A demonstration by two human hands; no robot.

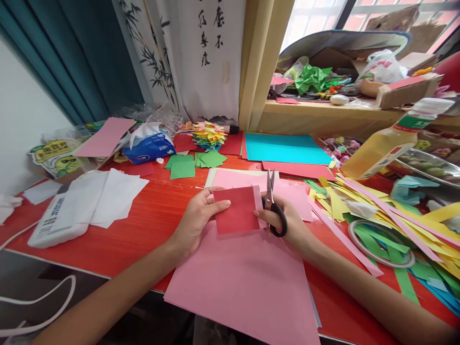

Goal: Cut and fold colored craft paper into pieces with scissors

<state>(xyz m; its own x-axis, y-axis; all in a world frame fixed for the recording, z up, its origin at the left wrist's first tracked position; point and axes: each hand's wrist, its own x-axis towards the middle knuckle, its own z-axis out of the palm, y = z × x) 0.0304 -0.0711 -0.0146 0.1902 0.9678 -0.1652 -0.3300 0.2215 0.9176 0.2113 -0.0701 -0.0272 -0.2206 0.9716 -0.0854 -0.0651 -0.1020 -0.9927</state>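
The left hand (pixel 196 218) is closing around the left edge of a red paper (pixel 235 211), and its thumb is lying flat on the front of the paper. The right hand (pixel 287 220) is being half curled: it is holding the scissors (pixel 269 191), and at the same time its thumb is pressing on the right edge of the paper. So the red paper is lying between the two hands, touching both of them. A small pink paper (pixel 256 201) is showing behind it as a narrow band, on the side of the right thumb. The scissors are standing just beside this edge, with the tips pointing away from the person and a little apart.

Under the hands, a large pink sheet (pixel 240 287) is resting on the red desk (pixel 154 206) and is extending past the front edge. Beyond the left hand, green squares (pixel 182 170) are lying near a blue tissue pack (pixel 149 149).
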